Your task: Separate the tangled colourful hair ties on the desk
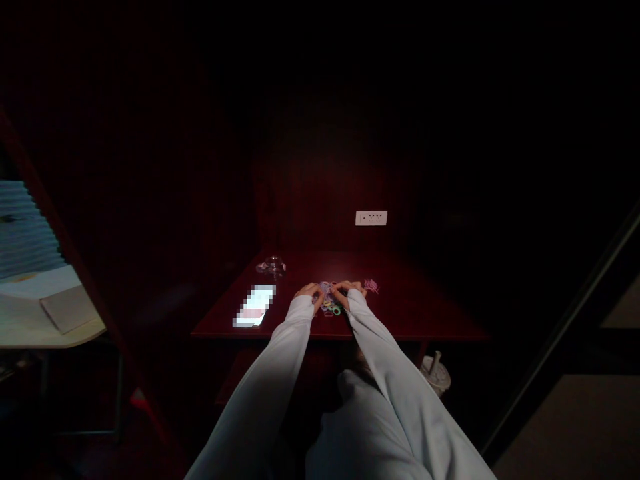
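Observation:
Several small coloured bands or rings, purple, green, yellow and pink, lie in a pile on the dark red table. At the pile's left side is my left hand, its fingers curled in toward the purple ones. My right hand reaches in from the right, fingers bent and close to the left ones. Both hands look closed, but what they pinch is too small to make out. A small pink bunch lies just right of my right hand.
A lit phone lies left of my hands. Behind it stands a clear container with pinkish pieces beside it. A white socket panel is on the back wall. Below the table at right is a pale lidded bin.

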Action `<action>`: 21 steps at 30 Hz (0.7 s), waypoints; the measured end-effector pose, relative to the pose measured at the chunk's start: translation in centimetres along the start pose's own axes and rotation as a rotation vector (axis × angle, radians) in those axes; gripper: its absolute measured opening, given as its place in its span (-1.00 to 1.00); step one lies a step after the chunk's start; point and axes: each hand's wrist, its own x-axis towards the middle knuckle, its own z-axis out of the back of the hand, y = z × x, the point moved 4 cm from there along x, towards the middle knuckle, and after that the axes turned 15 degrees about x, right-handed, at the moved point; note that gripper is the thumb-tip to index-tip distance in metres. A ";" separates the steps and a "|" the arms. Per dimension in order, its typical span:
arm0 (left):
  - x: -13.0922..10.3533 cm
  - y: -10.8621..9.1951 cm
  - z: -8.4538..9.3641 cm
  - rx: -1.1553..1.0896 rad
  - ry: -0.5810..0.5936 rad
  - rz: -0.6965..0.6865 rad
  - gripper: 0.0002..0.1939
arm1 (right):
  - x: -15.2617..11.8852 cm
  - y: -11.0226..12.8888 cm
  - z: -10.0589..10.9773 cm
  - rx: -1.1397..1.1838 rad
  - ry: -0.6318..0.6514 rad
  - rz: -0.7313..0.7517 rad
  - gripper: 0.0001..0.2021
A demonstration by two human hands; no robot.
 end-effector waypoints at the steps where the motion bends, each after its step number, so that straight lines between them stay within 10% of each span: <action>1: 0.0 0.0 0.1 0.013 0.007 -0.005 -0.92 | 0.1 -0.1 0.0 0.001 -0.023 -0.005 -0.57; 10: -0.6 -0.7 0.9 0.121 0.002 0.031 -0.89 | 0.4 0.0 1.8 -0.028 -0.264 -0.171 -0.56; 21: -0.5 -0.5 0.7 0.104 0.025 -0.025 -0.85 | -0.5 1.7 0.3 -0.051 0.090 0.013 -0.55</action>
